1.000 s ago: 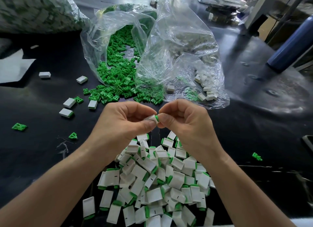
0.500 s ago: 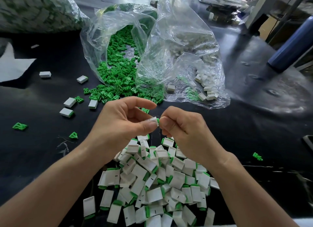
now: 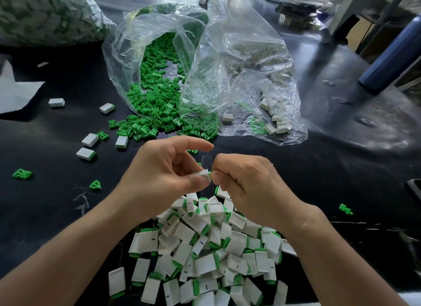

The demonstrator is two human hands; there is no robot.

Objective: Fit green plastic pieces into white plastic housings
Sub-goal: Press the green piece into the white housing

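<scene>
White housing (image 3: 202,174) just above the pile of assembled housings (image 3: 205,248), pinched by thumb and curled fingers of our left hand (image 3: 159,173), our right hand (image 3: 246,182) pinching the green piece (image 3: 209,173) at its end, bag of green pieces (image 3: 159,96) beyond the pile

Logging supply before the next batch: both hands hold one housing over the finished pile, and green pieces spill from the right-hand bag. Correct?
No: the head view shows the green pieces spilling from the left-hand bag. Left hand and right hand do hold one housing over the finished pile.
</scene>
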